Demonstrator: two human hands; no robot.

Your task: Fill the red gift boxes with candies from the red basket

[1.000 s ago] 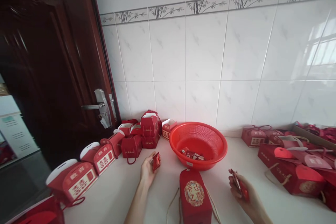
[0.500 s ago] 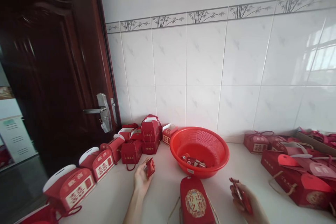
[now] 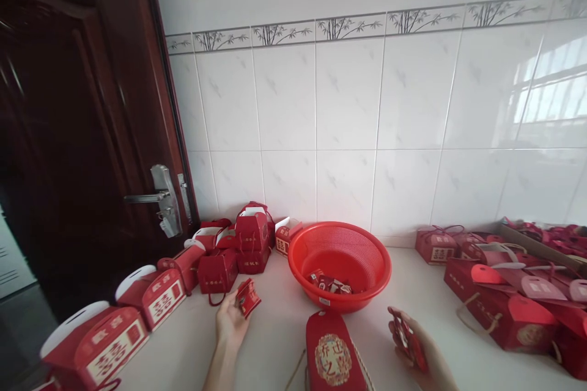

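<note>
Left of the basket, my left hand (image 3: 233, 317) is closed around a small red packet (image 3: 248, 297), its printed face turned up. On the right, my right hand (image 3: 419, 345) grips a shiny red packet (image 3: 408, 339); whether it is one or more I cannot tell. Between the hands a red gift box (image 3: 334, 348) with a round gold emblem and cord handles lies at the front edge of view. Just behind it stands a red plastic basket (image 3: 385, 263) with several small packets (image 3: 329, 284) at its bottom.
Red gift boxes (image 3: 158, 299) line the left of the white table (image 3: 270, 342), some stacked against the wall. More red boxes (image 3: 504, 311) crowd the right, beside a cardboard carton (image 3: 527, 241) of red items. A dark wooden door (image 3: 82, 134) stands at the left.
The view has turned slightly right, so everything sits further left. My left hand has tilted its packet, showing more of its face. Both hands still hold their packets.
</note>
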